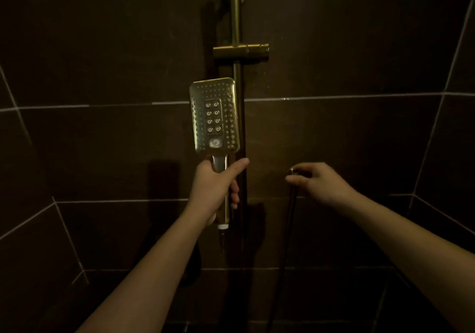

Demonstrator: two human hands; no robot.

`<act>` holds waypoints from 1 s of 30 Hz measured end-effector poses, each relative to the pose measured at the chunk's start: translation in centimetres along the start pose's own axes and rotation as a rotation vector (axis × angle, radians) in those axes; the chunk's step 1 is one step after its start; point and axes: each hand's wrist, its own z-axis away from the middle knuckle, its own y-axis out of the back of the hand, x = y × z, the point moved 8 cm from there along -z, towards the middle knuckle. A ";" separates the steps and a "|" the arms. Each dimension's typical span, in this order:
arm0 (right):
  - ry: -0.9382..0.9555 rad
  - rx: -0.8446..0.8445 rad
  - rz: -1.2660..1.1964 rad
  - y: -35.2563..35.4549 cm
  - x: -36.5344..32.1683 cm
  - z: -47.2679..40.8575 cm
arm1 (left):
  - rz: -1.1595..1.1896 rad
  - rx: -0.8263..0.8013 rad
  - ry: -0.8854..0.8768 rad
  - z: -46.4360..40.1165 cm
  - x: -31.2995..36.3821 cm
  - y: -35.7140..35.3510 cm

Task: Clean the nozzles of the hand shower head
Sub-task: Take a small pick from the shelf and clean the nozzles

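Two bare forearms reach up from the bottom of the view. The left hand [214, 181] has its fingers clamped around the handle of the gold hand shower head [214, 115], holding it upright just in front of the slide rail, thumb stretched out to the right near the top of the handle. The rectangular spray face points toward the camera, showing rows of small nozzles around a dark central panel with eight larger jets and a round button below them. The handle's white bottom end hangs free, detached from the hose. To the right, the right hand [318, 182] pinches the metal end fitting of the dark shower hose [289, 219], fingers together on it, the hose dropping down. Behind stand the gold slide rail [235, 11] with its bracket [240, 51] and the dark tiled wall [359, 140].
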 end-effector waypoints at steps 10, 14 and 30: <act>0.189 0.214 -0.103 12.0 -15.6 -5.5 | -0.051 -0.057 -0.153 -4.8 9.1 0.5; 0.226 0.229 -0.133 15.0 -20.0 -6.6 | 0.008 -0.030 -0.194 -6.6 12.5 0.7; 0.291 0.272 -0.130 14.9 -24.9 -13.1 | -0.149 0.150 -0.261 -16.2 18.5 -2.5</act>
